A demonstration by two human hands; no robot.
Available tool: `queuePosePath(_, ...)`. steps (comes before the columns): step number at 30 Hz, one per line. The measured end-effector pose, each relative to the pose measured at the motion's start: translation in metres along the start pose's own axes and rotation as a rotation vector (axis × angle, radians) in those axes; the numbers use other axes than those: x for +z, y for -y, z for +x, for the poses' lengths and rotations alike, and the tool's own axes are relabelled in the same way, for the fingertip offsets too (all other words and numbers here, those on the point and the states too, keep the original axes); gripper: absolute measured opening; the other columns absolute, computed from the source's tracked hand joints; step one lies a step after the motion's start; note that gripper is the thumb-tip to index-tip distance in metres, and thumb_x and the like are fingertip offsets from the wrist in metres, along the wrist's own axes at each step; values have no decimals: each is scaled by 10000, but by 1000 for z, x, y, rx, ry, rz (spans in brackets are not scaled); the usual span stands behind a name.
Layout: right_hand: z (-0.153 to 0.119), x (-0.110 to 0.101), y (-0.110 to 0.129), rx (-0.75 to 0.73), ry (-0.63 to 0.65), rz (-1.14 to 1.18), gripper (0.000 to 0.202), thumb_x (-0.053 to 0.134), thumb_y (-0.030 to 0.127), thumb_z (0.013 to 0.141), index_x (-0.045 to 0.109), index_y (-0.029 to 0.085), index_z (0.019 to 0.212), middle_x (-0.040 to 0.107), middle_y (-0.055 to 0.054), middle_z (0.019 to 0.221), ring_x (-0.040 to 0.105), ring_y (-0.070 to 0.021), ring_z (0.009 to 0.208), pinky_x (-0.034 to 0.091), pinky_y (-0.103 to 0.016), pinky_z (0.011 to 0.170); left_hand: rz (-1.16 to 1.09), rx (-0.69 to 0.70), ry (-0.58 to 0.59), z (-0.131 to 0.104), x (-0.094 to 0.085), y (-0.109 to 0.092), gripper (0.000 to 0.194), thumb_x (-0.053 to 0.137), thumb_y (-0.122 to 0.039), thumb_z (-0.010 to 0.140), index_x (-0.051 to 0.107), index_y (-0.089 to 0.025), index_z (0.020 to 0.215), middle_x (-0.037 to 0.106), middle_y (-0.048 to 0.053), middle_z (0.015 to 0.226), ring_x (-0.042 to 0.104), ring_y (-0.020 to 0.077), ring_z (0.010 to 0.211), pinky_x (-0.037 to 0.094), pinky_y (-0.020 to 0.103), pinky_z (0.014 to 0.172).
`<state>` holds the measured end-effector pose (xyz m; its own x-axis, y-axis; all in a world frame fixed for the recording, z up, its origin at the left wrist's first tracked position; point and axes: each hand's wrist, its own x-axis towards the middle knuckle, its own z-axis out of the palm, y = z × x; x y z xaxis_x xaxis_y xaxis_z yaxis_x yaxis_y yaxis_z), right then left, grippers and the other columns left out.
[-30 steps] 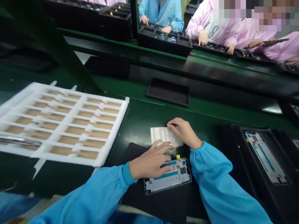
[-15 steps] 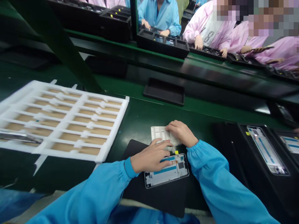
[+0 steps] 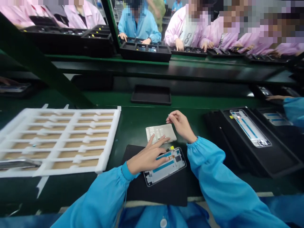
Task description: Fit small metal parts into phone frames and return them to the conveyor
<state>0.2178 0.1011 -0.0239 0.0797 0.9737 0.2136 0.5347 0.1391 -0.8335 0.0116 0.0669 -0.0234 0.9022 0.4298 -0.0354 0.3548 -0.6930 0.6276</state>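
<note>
A phone frame (image 3: 166, 169) with blue strips and a yellow tab lies tilted on a black mat (image 3: 166, 193) in front of me. Behind it is a pale sheet (image 3: 169, 131) with rows of small silvery strips. My left hand (image 3: 148, 158) is spread over the frame's left part, its fingertips reaching the sheet's near edge. My right hand (image 3: 181, 125) is raised just beyond the sheet's right corner, thumb and forefinger pinched; whatever is between them is too small to make out.
A white slotted foam tray (image 3: 108, 144) is at the left. Black trays with phone frames (image 3: 250, 128) stand at the right, where another person's sleeve (image 3: 294, 107) reaches in. A black tray (image 3: 151, 95) lies behind; several people work across the line.
My right hand has lifted off the sheet, its fingers now pinched. My left hand remains over the phone frame. The whole view has shifted, and a blue sleeve has appeared at the right.
</note>
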Motion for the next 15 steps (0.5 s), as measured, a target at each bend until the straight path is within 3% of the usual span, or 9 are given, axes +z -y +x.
queuePosePath(1, -8, -9, 7, 12, -23, 55, 196, 382, 380, 995, 436, 213, 908, 633, -32, 814, 647, -157, 754, 535, -311, 726, 1, -9, -9, -3, -3, -5, 313, 508, -422, 975, 690, -179, 1050, 356, 109, 1561, 283, 308, 1469, 140, 572, 1218)
queuePosePath(3, -31, -28, 24, 39, -67, 171, 217, 478, 426, 966, 460, 210, 950, 646, -17, 790, 660, -157, 741, 544, -310, 721, -12, -51, -27, -10, -11, -16, 307, 470, -398, 997, 676, -206, 1117, 497, 95, 1470, 449, 278, 1380, 340, 483, 1160)
queuePosePath(6, -75, -54, 52, 102, -73, 362, 219, 606, 384, 923, 501, 211, 1006, 668, -6, 794, 667, -155, 754, 540, -295, 725, 11, -126, -80, -20, -19, -34, 291, 429, -338, 1017, 669, -235, 1146, 722, 56, 1139, 700, 225, 1030, 541, 323, 901)
queuePosePath(9, -112, -68, 69, 177, 129, 421, 132, 604, 300, 936, 514, 220, 990, 669, 4, 788, 659, -145, 740, 519, -271, 702, 103, -106, -106, -22, -19, -43, 269, 445, -282, 1008, 682, -228, 1123, 751, 50, 968, 729, 214, 861, 554, 291, 795)
queuePosePath(12, -130, -66, 71, 211, 351, 317, 78, 576, 229, 947, 507, 236, 982, 647, 28, 791, 636, -132, 736, 480, -256, 689, 143, -47, -124, -20, -11, -45, 282, 444, -264, 1010, 645, -211, 1199, 741, 65, 1060, 723, 225, 923, 558, 319, 817)
queuePosePath(15, -133, -55, 67, 193, 361, 195, 108, 554, 179, 946, 482, 254, 973, 602, 57, 760, 598, -121, 709, 422, -243, 640, 80, -9, -220, -21, -4, -45, 344, 533, -352, 978, 586, -212, 1288, 702, 62, 1200, 694, 224, 1042, 550, 334, 895)
